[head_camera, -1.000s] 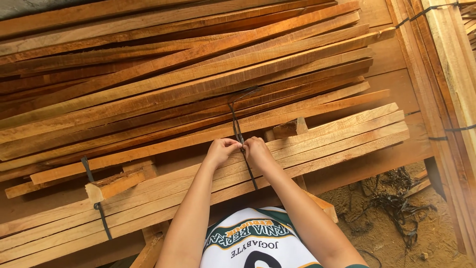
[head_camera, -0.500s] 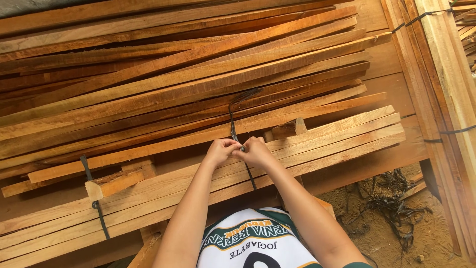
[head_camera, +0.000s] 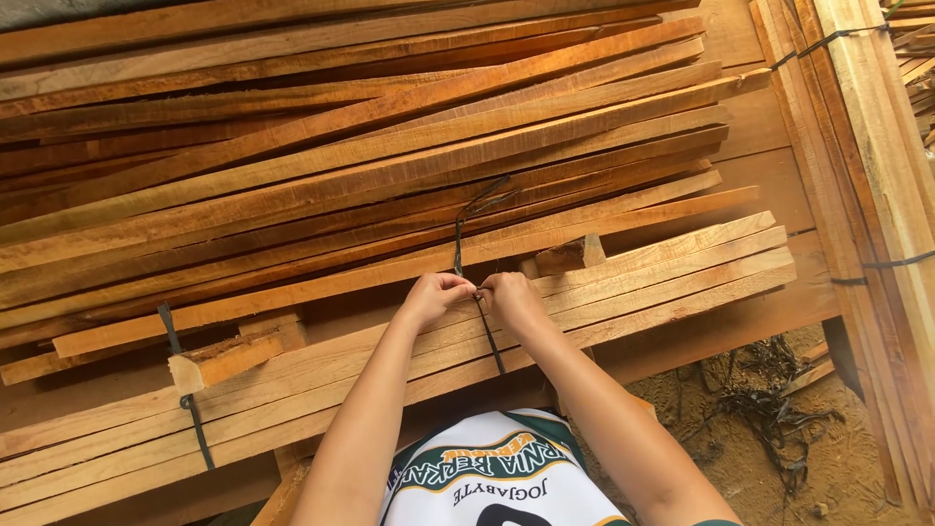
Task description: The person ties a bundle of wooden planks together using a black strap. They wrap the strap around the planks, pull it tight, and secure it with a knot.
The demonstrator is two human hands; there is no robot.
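Observation:
A bundle of pale wooden slats (head_camera: 643, 282) lies flat in front of me. A thin black strap (head_camera: 490, 338) runs across it, and its loose end (head_camera: 467, 219) rises over the reddish slats behind. My left hand (head_camera: 434, 295) and my right hand (head_camera: 508, 295) meet on top of the bundle, both pinching the strap where its ends cross. Fingertips of the two hands touch. The knot itself is hidden between them.
A big pile of longer reddish slats (head_camera: 341, 146) fills the space behind. A second black strap (head_camera: 185, 390) binds the bundle at the left, beside a short wood offcut (head_camera: 219, 358). More strapped pale boards (head_camera: 877, 146) stand at the right. Discarded black straps (head_camera: 779, 409) lie on the dirt floor.
Both hands stay together on the strap with only small finger shifts. The strap's loose upper end has swung slightly. The view has moved a little.

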